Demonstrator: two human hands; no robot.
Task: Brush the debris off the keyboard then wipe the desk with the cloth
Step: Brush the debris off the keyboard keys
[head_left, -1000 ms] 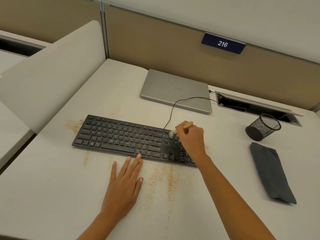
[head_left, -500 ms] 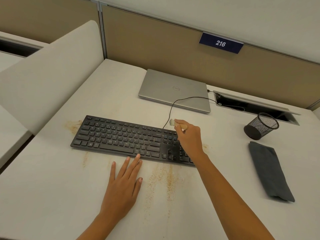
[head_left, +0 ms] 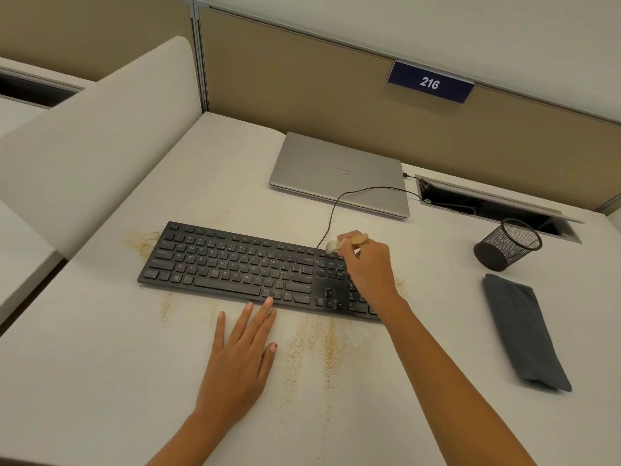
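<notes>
A black keyboard lies across the middle of the white desk. My right hand grips a small wooden-handled brush, its pale bristles at the keyboard's far edge above the right-hand keys. My left hand rests flat on the desk just in front of the keyboard, fingertips touching its near edge. Brown debris streaks the desk in front of the keyboard, and a patch of debris lies at its left end. A folded dark grey cloth lies at the right.
A closed silver laptop sits behind the keyboard, whose cable loops past it to a cable tray opening. A black mesh pen cup stands near the cloth. A white divider panel borders the left side.
My right hand moved the brush from the keys near the number pad up to the keyboard's far edge. My left hand stayed flat in place.
</notes>
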